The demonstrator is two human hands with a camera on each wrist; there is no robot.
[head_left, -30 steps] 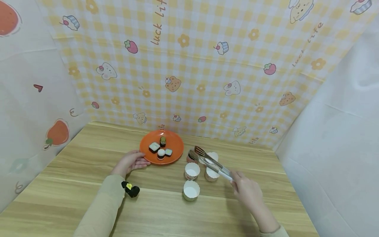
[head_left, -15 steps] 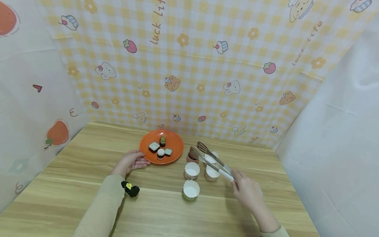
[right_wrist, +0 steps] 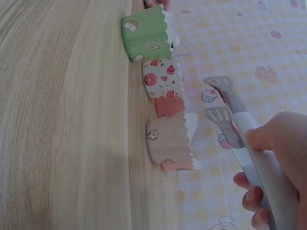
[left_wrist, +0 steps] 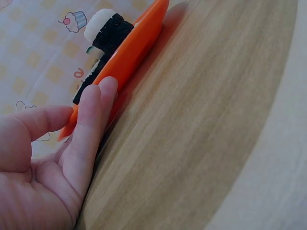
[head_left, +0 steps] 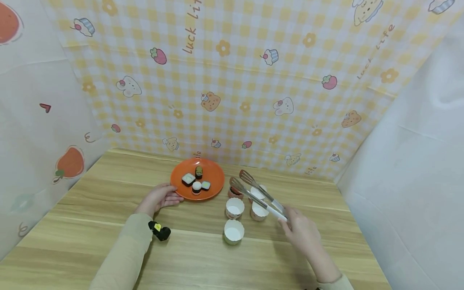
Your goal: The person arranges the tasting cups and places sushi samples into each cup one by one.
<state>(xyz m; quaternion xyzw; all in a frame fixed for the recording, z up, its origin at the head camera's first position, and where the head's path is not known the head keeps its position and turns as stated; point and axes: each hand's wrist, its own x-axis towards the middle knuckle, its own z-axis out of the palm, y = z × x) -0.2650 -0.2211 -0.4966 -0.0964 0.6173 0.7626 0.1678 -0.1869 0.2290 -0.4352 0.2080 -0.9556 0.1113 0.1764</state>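
In the head view my left hand (head_left: pixel 161 199) grips the near left rim of an orange plate (head_left: pixel 215 173); the left wrist view shows the thumb at the rim and fingers under it. Several sushi pieces sit on the plate, among them a white-topped one (head_left: pixel 197 187) wrapped in black. My right hand (head_left: pixel 302 231) holds metal tongs (head_left: pixel 266 206) with white handles. Their slotted tips stand apart above the back cups, with nothing seen between them. Under the tips is a reddish-brown cup (head_left: pixel 235 193) with something dark inside.
A green cup (head_left: pixel 233 233) stands nearest, with a patterned cup (head_left: pixel 235 208) behind it. Two pale cups, the nearer pale cup (head_left: pixel 259 212) and the farther pale cup (head_left: pixel 258 192), are on the right, partly behind the tongs. A checked cloth (head_left: pixel 224 80) hangs behind the wooden table (head_left: pixel 195 257).
The tongs' tips have risen slightly from the reddish-brown cup and spread a little wider. My left hand and the plate have stayed in place.
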